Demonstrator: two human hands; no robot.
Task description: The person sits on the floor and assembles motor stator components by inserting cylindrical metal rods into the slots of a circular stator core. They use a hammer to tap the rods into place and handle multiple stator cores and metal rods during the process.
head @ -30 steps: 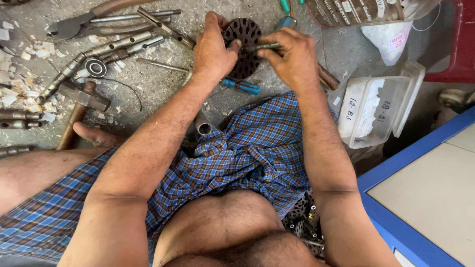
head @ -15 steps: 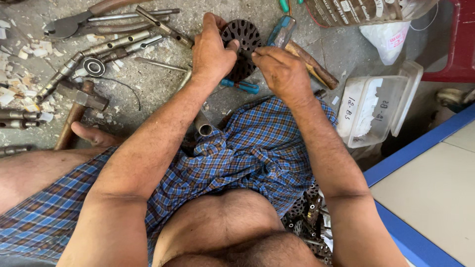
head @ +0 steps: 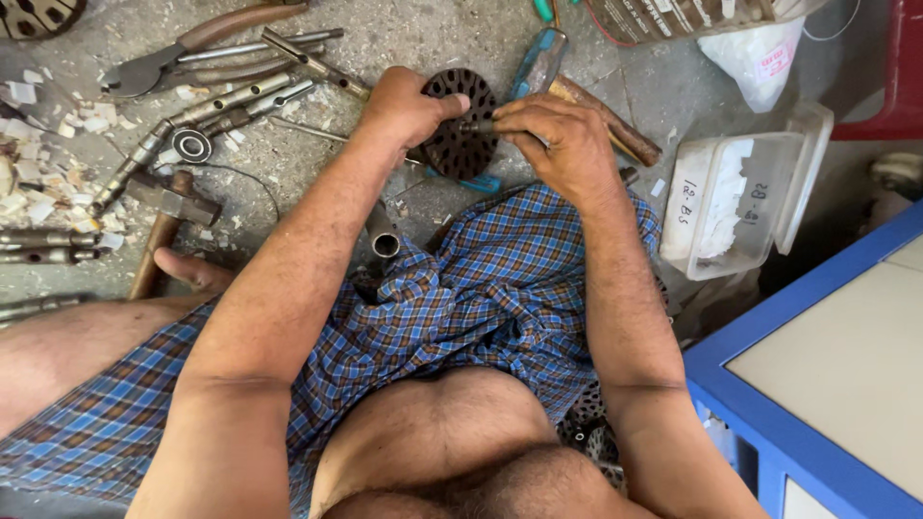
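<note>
Down on the floor, my left hand [head: 409,101] steadies the perforated metal disc [head: 460,123] upright; my right hand [head: 558,135] pinches a thin tool [head: 478,126] against its holes.

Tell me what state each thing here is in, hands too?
Left hand: grip shut on perforated disc's edge.
Right hand: grip shut on small tool, tip at disc.
Perforated disc: held upright.
Plastic tub: open, lid leaning beside it.
Hammer: lying flat, untouched.
</note>
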